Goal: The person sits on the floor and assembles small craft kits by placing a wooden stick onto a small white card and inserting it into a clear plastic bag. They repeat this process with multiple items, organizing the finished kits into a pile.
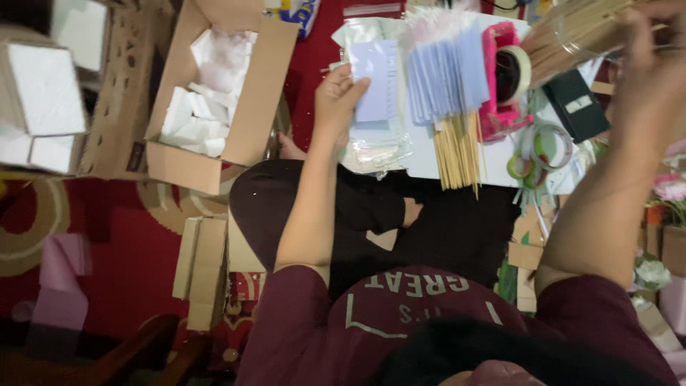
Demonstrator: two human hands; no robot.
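Red carpet, paper slip (376, 78) under left hand (337, 100)

The left hand (341, 96) rests on a pale rectangular paper sheet (376, 80), which lies on a crinkled clear plastic bag (379, 146). Just right of the sheet stands a row of pale paper flags on thin wooden sticks (450, 93); their sticks point toward the person's crossed legs. Right of the flags is a pink plastic tape dispenser (500, 78), and near it, lower, lie small rolls of tape (543, 154). The right hand (654, 68) is at the upper right, touching a clear jar of wooden sticks (572, 28). Well to the left of the left hand, an open brown cardboard box (246, 129) holds white foam pieces (200, 107).
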